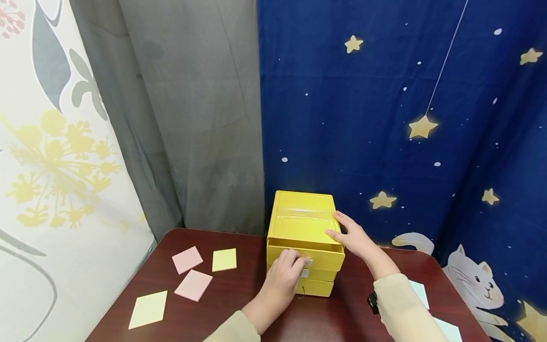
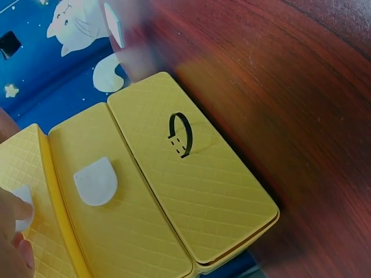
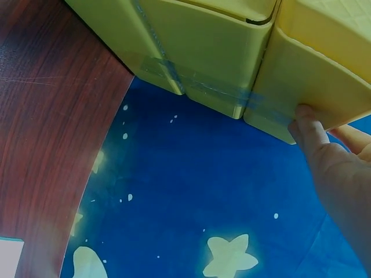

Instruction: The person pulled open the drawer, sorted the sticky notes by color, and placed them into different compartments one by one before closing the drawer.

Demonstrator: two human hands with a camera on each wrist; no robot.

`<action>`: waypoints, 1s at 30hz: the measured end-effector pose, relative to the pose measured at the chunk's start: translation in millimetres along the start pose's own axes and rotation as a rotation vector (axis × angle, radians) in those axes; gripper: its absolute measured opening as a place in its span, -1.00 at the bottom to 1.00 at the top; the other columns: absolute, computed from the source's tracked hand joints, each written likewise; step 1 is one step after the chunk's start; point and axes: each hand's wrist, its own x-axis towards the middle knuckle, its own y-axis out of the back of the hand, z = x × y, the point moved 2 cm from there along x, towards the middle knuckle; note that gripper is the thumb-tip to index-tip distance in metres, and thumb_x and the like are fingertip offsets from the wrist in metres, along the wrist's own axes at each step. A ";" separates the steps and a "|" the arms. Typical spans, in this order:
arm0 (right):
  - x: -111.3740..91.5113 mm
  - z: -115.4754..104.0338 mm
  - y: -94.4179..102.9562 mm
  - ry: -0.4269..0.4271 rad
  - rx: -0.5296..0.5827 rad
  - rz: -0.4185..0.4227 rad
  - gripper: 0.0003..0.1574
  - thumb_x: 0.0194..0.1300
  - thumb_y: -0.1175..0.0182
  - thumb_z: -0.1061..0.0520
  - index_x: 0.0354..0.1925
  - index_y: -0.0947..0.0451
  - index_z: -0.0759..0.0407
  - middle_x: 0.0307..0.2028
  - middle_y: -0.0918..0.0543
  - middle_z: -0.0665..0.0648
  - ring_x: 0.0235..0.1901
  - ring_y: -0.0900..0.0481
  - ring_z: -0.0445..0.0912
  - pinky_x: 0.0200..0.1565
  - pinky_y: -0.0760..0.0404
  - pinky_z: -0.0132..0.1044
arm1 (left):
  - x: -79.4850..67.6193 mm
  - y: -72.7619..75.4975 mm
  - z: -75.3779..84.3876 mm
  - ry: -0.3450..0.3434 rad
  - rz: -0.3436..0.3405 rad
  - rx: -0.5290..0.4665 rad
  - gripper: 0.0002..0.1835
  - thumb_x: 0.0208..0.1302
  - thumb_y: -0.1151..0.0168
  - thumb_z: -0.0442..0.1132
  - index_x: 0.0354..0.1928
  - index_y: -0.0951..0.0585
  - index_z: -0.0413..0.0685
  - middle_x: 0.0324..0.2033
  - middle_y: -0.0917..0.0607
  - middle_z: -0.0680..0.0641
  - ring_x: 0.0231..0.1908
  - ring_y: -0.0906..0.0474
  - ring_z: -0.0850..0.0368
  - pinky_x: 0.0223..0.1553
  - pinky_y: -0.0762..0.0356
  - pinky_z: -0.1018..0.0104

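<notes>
A yellow three-drawer box (image 1: 304,213) stands on the dark red table, its top drawer (image 1: 329,259) pulled partly out. My left hand (image 1: 278,278) pinches the white pull tab (image 2: 23,202) on that drawer's front. Below it, the middle drawer is closed and bears a rounded white tab (image 2: 97,181). A thin black loop (image 2: 190,134) sticks out from the closed bottom drawer. Against the box's upper right edge rests my right hand (image 1: 355,240), fingers spread over the top and side. In the right wrist view its fingertips (image 3: 306,113) touch the yellow side wall.
Pink square notes (image 1: 193,285) and yellow square notes (image 1: 224,260) lie on the table's left part. Pale blue notes (image 1: 447,329) lie at the right, partly behind the right sleeve (image 1: 399,304). A grey curtain (image 1: 205,118) and a blue starry curtain (image 1: 325,118) hang behind the table.
</notes>
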 end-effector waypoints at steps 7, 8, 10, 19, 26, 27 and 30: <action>-0.4 -0.8 0.8 0.003 0.001 -0.006 -0.03 0.31 -0.14 -0.16 0.45 0.01 0.26 0.46 0.02 0.28 0.42 0.06 0.25 0.33 -0.07 0.22 | -2.1 2.7 1.6 0.002 0.003 -0.020 -0.94 0.17 -0.28 -0.27 -0.31 -0.60 -0.03 -0.40 -0.44 0.07 -0.41 -0.35 0.22 -0.47 -0.34 0.54; -0.6 -1.2 0.9 0.001 0.003 -0.006 -0.03 0.31 -0.14 -0.16 0.45 0.01 0.25 0.46 0.02 0.28 0.42 0.06 0.25 0.33 -0.07 0.22 | -2.3 2.8 1.8 0.001 0.005 -0.021 -0.94 0.17 -0.28 -0.26 -0.32 -0.59 -0.03 -0.40 -0.44 0.07 -0.41 -0.35 0.22 -0.46 -0.35 0.54; -0.8 -1.6 0.9 -0.004 0.007 -0.006 -0.03 0.31 -0.14 -0.16 0.45 0.01 0.25 0.46 0.02 0.28 0.42 0.06 0.25 0.33 -0.07 0.22 | -2.6 3.3 2.4 -0.001 0.008 -0.024 -0.94 0.18 -0.27 -0.26 -0.35 -0.58 -0.04 -0.41 -0.43 0.06 -0.41 -0.35 0.21 -0.46 -0.35 0.54; -1.2 -1.8 0.6 -0.014 0.018 -0.007 -0.04 0.31 -0.14 -0.14 0.45 0.02 0.25 0.46 0.03 0.27 0.43 0.06 0.25 0.33 -0.06 0.22 | -4.6 5.9 5.0 -0.004 0.017 -0.026 -0.89 0.17 -0.29 -0.23 -0.42 -0.54 -0.03 -0.43 -0.42 0.07 -0.46 -0.32 0.24 -0.51 -0.30 0.59; -0.7 0.1 0.8 -0.007 0.022 -0.004 -0.04 0.31 -0.15 -0.13 0.45 0.02 0.24 0.46 0.04 0.28 0.42 0.04 0.25 0.33 -0.08 0.20 | -6.4 8.8 6.9 -0.010 0.017 -0.026 -0.89 0.20 -0.26 -0.19 -0.41 -0.55 -0.03 -0.45 -0.41 0.08 -0.47 -0.32 0.24 -0.51 -0.28 0.59; -0.7 0.4 0.8 -0.007 0.023 -0.004 -0.04 0.31 -0.15 -0.13 0.45 0.02 0.24 0.46 0.04 0.28 0.42 0.04 0.25 0.33 -0.08 0.20 | -6.3 9.7 7.4 -0.012 0.020 -0.027 -0.89 0.19 -0.26 -0.20 -0.42 -0.55 -0.03 -0.45 -0.41 0.08 -0.47 -0.31 0.24 -0.51 -0.28 0.59; -1.1 1.2 1.0 -0.012 0.024 -0.005 -0.03 0.31 -0.14 -0.14 0.45 0.02 0.23 0.47 0.04 0.27 0.42 0.04 0.25 0.33 -0.08 0.21 | -5.0 13.4 9.6 -0.014 0.025 -0.035 -0.89 0.18 -0.27 -0.21 -0.43 -0.55 -0.04 -0.46 -0.41 0.08 -0.49 -0.29 0.25 -0.50 -0.26 0.60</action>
